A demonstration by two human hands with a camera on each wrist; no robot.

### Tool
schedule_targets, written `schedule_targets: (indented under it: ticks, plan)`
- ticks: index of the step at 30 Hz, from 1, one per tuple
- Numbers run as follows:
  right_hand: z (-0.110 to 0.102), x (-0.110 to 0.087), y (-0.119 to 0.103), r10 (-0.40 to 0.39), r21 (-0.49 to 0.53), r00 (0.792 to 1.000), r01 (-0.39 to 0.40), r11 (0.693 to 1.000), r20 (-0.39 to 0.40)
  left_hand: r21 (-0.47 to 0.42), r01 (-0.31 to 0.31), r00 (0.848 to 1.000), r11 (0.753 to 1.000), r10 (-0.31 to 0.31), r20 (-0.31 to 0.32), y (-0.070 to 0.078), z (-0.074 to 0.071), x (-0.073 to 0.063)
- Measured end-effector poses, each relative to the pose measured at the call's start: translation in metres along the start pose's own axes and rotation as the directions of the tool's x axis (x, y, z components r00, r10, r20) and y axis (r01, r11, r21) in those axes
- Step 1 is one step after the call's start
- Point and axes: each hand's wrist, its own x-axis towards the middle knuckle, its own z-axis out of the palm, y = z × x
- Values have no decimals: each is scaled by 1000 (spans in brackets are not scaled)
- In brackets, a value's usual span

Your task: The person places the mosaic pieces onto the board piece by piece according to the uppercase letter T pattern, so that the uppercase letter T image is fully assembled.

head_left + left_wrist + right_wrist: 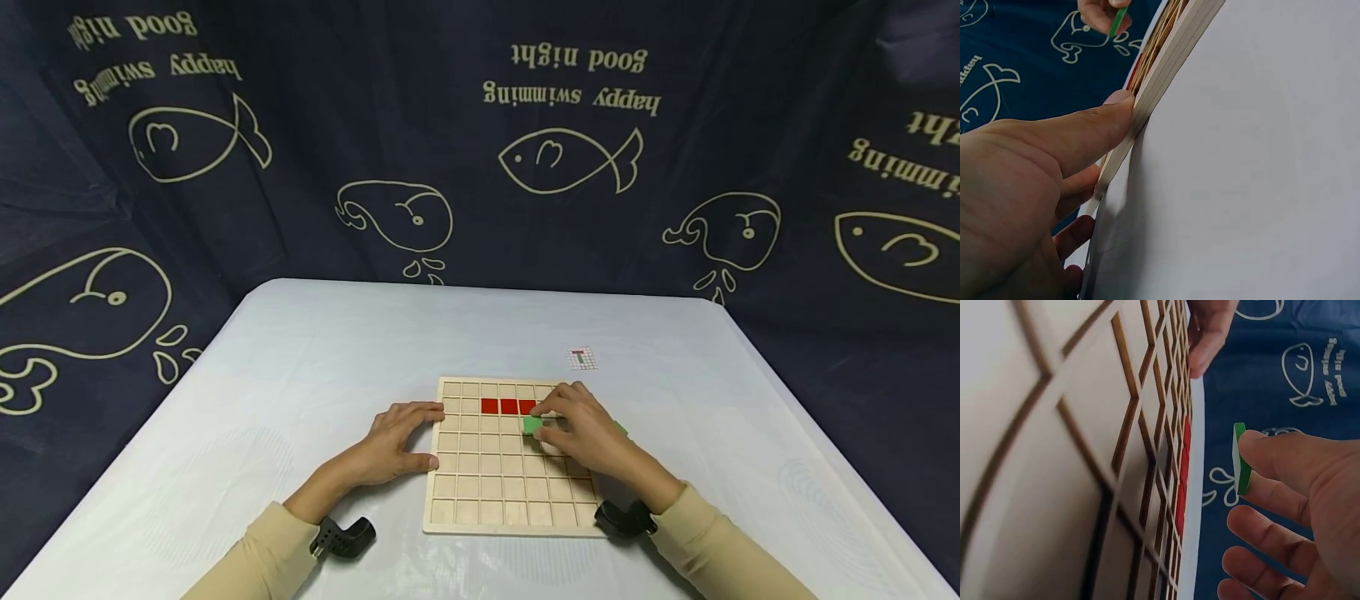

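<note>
A square wooden grid board point(480, 487) lies on the white table. Along its left side, my left hand point(393, 442) rests thumb and fingertips against the edge; the left wrist view shows the thumb point(1116, 112) pressing the board's side. My right hand point(588, 429) pinches a green square tile point(532, 425) between thumb and fingers, held above the cells. In the right wrist view, this thin tile point(1242, 462) has a white underside and stands apart from the grid. Three red tiles point(508, 407) sit side by side in an upper row of the board.
A small printed grid card point(581, 358) with red and green squares lies beyond the board. Another green piece point(621, 427) shows just past my right hand, mostly hidden by it. Dark cloth point(480, 242) with fish drawings hangs behind the table.
</note>
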Motion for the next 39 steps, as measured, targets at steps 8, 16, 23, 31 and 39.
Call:
schedule_targets:
  ticks: [8, 16, 23, 31, 39]
  plan:
    - [6, 12, -9, -2, 35, 1000, 2, 999, 9, -3, -5, 1000, 1000, 5, -8, -1, 1, 0]
    - [15, 23, -14, -12, 17, 1000, 12, 1000, 2, -3, -5, 1000, 1000, 5, -8, -1, 0, 0]
    - [20, 30, -15, 17, 43, 999, -18, 999, 27, 3, -11, 1000, 1000, 11, -14, -1, 1, 0]
    - [21, 34, -15, 15, 36, 999, -17, 999, 46, 13, -17, 1000, 1000, 17, -17, -2, 1, 0]
    - [25, 35, -9, 50, -6, 998, -50, 999, 47, 6, -21, 1000, 1000, 21, -14, -3, 1, 0]
